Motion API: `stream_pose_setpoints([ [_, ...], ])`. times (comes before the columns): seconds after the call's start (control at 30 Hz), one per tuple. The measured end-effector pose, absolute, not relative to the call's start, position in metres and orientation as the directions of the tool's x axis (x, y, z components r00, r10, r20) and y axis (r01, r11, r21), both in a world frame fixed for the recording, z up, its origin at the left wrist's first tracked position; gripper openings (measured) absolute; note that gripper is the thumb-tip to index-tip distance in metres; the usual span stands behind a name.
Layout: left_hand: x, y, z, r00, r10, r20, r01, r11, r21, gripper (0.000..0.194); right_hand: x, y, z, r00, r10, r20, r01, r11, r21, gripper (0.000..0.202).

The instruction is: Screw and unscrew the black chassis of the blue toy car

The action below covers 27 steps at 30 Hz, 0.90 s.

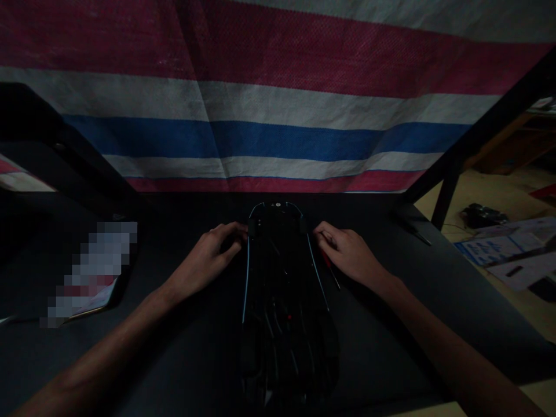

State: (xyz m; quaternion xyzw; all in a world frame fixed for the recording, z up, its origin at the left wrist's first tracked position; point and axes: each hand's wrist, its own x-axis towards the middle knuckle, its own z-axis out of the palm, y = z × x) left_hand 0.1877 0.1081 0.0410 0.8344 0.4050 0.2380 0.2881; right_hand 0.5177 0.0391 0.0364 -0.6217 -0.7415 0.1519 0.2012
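An upside-down toy car [284, 272] lies lengthwise in front of me, its black underside up and thin blue edging along its sides. At its far left side, the bent fingers of my left hand [212, 252] grip the edge near a wheel. My right hand [347, 249] is at the opposite edge with its fingers curled in; what they close on is hidden. Beneath the right thumb a red-handled screwdriver [326, 262] shows, its metal shaft pointing toward me. I cannot tell whether it is held or lies on the table.
The dark table [182, 341] carries a blurred-out, phone-like item [93, 278] at the left and another screwdriver [419, 233] near the right edge. A striped tarp [269, 133] hangs behind, between black frame bars [473, 130]. Papers [504, 249] lie beyond the table at right.
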Motion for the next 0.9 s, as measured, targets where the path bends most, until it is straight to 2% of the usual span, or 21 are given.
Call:
stream_pose_setpoints([
  [0.9, 0.187, 0.1079, 0.0422, 0.572, 0.8, 0.183, 0.525, -0.528, 0.668, 0.028, 0.5173, 0.0374, 0.037, -0.142, 0.984, 0.105, 0.856, 0.175, -0.487, 0.018],
])
